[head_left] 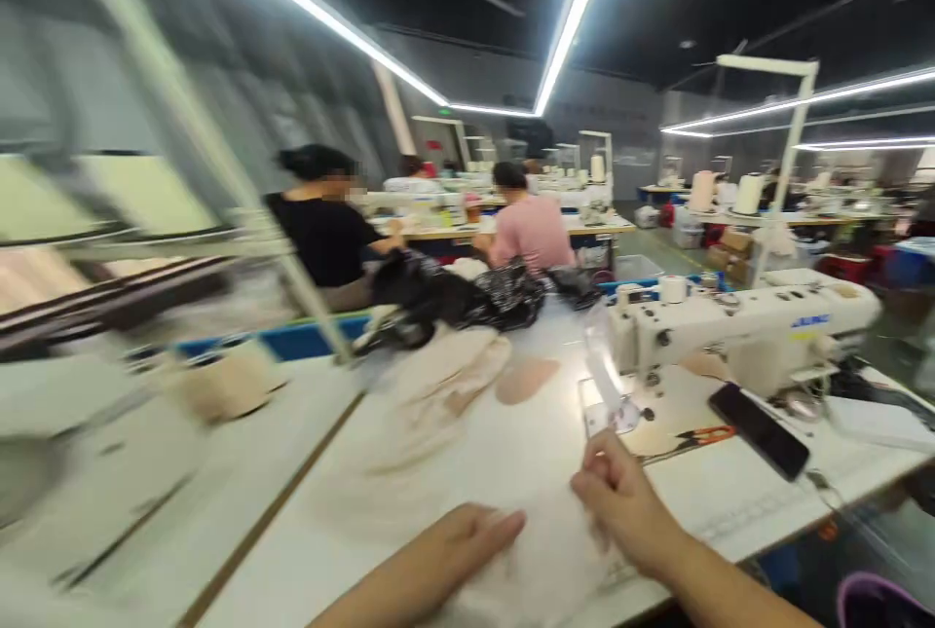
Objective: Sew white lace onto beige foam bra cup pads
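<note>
A pale, thin piece of fabric (541,560) lies between my hands at the table's front edge, blurred by motion. My left hand (467,545) is closed on its left side, the thumb on top. My right hand (610,487) pinches its upper right side, just in front of the sewing machine's needle area. The white sewing machine (745,326) stands at the right. Beyond my left hand is a loose pile of cream fabric (438,385), with a flat beige piece (527,381) beside it.
A black phone (760,428) and orange-handled snips (705,436) lie before the machine. Black plastic bags (504,295) sit at the table's far edge. Thread cones (219,380) stand left. Two people, in black (317,234) and pink (533,232) tops, sit beyond.
</note>
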### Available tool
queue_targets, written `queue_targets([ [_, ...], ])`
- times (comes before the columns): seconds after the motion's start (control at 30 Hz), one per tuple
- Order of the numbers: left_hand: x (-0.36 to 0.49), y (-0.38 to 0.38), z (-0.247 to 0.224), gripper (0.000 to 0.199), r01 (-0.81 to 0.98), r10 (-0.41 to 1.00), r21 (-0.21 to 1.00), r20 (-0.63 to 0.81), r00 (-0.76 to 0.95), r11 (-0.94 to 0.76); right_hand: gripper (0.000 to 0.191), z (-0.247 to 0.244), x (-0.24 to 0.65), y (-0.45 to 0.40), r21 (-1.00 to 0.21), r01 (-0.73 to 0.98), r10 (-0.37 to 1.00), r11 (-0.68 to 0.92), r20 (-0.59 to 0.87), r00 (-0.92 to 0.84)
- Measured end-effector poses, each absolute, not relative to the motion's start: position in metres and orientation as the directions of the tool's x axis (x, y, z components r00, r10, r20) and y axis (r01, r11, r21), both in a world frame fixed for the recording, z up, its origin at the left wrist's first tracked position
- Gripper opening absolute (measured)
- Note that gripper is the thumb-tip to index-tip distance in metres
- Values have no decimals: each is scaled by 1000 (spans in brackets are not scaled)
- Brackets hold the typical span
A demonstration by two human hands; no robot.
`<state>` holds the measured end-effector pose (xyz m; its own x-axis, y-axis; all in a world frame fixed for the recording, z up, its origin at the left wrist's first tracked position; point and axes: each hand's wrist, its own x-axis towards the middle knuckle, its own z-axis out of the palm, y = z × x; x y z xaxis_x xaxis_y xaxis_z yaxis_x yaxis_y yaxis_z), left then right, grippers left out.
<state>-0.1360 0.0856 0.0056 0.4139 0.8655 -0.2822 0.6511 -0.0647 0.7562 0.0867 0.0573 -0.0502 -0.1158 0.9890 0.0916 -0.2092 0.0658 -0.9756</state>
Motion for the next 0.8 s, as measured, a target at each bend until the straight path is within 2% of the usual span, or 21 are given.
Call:
queue_targets([
  [0.03, -145, 83, 6, 61, 662, 813, 747, -348, 467, -59, 54, -49, 91, 57, -974, -221, 987, 57, 88, -137],
  [0.07, -149, 85, 8, 63, 665, 775, 738, -351, 525, -116, 51, -48, 96, 59, -979, -199, 985, 46, 78, -155],
  [0.1, -150, 90, 10, 59, 675, 786, 703, -277, 552, -226, 49, -48, 100, 61, -985, -169, 983, 42, 71, -168],
  [0.2, -138, 122, 15, 33, 765, 849, 413, 41, 526, -494, 45, -55, 112, 73, -998, -49, 982, 41, 49, -182],
  [0.27, -124, 152, 14, 27, 798, 857, 313, 151, 493, -515, 44, -64, 119, 82, -998, 24, 982, 52, 47, -183],
  [0.4, -104, 205, 2, 44, 815, 845, 235, 225, 485, -530, 46, -75, 129, 91, -998, 27, 986, 64, 59, -153],
  [0.57, -98, 239, -7, 11, 841, 873, 248, 230, 430, -480, 58, -68, 131, 89, -1000, -25, 990, -1, 3, -143],
  [0.67, -102, 243, 6, 18, 859, 900, 311, 301, 315, -405, 61, -62, 131, 89, -998, -47, 988, -33, -25, -151],
  [0.8, -116, 216, 34, 24, 829, 926, 468, 347, 147, -307, 58, -59, 133, 86, -991, -116, 985, -71, -52, -165],
])
